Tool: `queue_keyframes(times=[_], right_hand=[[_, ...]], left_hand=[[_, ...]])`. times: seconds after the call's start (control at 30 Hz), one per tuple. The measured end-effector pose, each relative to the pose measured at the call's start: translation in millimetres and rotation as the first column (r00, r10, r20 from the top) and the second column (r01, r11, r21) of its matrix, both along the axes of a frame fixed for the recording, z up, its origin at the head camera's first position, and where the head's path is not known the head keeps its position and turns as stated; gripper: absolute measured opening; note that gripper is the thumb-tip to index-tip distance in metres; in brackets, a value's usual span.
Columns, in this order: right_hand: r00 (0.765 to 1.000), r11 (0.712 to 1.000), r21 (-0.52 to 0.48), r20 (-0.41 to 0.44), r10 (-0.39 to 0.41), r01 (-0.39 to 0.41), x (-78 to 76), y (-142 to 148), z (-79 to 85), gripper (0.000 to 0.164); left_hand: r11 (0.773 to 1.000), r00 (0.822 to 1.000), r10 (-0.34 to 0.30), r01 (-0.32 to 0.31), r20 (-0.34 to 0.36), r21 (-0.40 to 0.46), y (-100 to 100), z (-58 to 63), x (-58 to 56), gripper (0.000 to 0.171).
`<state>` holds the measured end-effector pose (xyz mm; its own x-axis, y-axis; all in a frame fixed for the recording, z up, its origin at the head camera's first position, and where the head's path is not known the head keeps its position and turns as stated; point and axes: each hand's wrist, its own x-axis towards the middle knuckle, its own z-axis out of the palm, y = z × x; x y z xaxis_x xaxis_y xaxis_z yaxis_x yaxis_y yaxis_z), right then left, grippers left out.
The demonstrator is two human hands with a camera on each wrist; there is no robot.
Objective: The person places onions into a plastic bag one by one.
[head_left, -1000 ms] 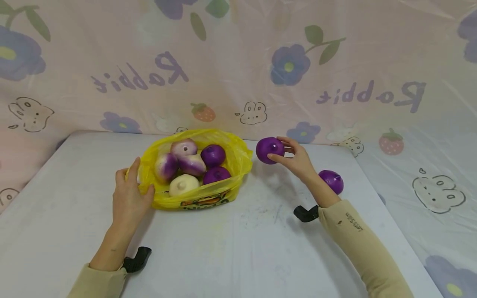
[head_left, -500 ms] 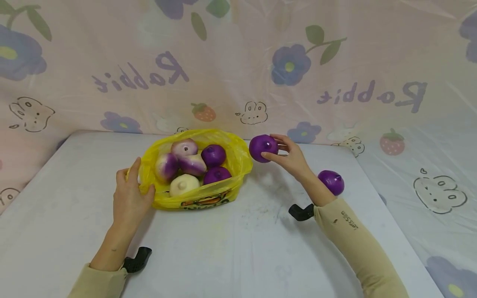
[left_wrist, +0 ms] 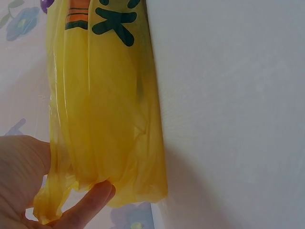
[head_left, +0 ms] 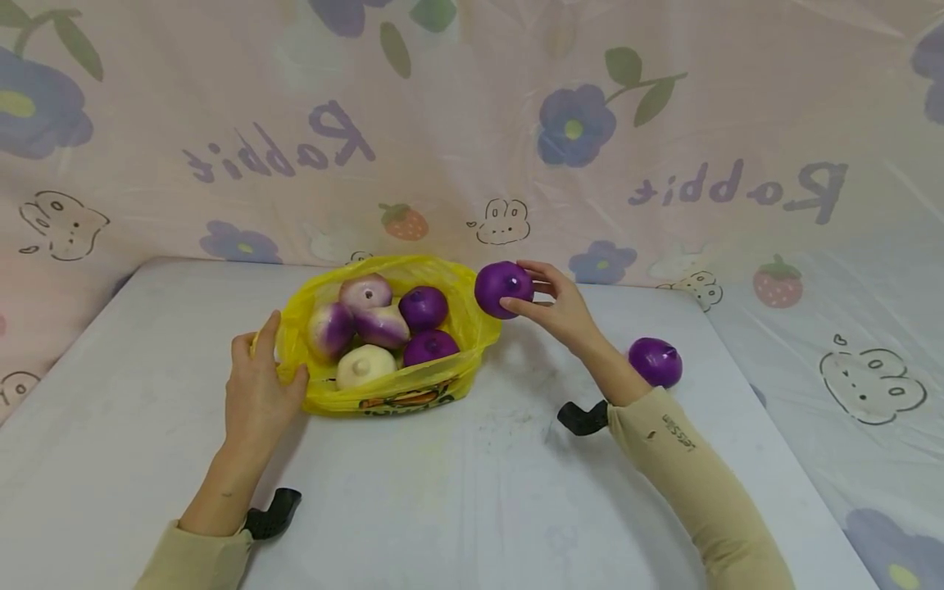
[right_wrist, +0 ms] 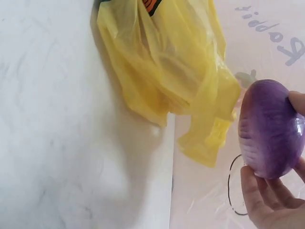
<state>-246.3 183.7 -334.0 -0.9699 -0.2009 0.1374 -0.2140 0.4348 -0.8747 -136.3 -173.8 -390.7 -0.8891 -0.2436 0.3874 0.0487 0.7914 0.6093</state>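
Note:
My right hand (head_left: 556, 310) grips a shiny purple onion (head_left: 496, 292) between thumb and fingers. It holds the onion raised at the right rim of a yellow plastic bag (head_left: 322, 400), overlapping that rim in the head view. In the right wrist view, the onion (right_wrist: 269, 129) shows a paler underside, with the bag's loose handle (right_wrist: 202, 143) beside it. At the bag's left end, my left hand (head_left: 254, 393) holds the gathered plastic, thumb and fingers around it. Inside lie purple onions (head_left: 424, 308), purple-and-white onions (head_left: 381, 326) and a cream-white onion (head_left: 365, 366).
Another purple onion (head_left: 655, 362) lies on the white table (head_left: 442, 508), right of the bag and beside my right forearm. Behind the table hangs a pink printed curtain (head_left: 457, 164). A black wrist mount (head_left: 583, 418) juts out from under my right sleeve.
My right hand has carried the purple onion leftward and slightly up, from beside the bag to its right rim. The left hand and the bag stay in place.

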Motion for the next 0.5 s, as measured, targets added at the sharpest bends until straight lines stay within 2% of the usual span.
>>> queue_keyframes(times=[0.27, 0.5], right_hand=[[0.999, 0.999, -0.044, -0.018, 0.03, -0.031, -0.3, -13.8, 3.9, 0.061], [0.998, 0.995, -0.079, -0.004, 0.066, -0.066, 12.7, -37.7, 26.8, 0.061]], left_hand=[[1.0, 1.0, 0.0, 0.0, 0.016, 0.001, -0.1, 1.4, 0.2, 0.073], [1.0, 1.0, -0.005, 0.005, 0.012, 0.007, 0.3, 2.0, 0.0, 0.072]])
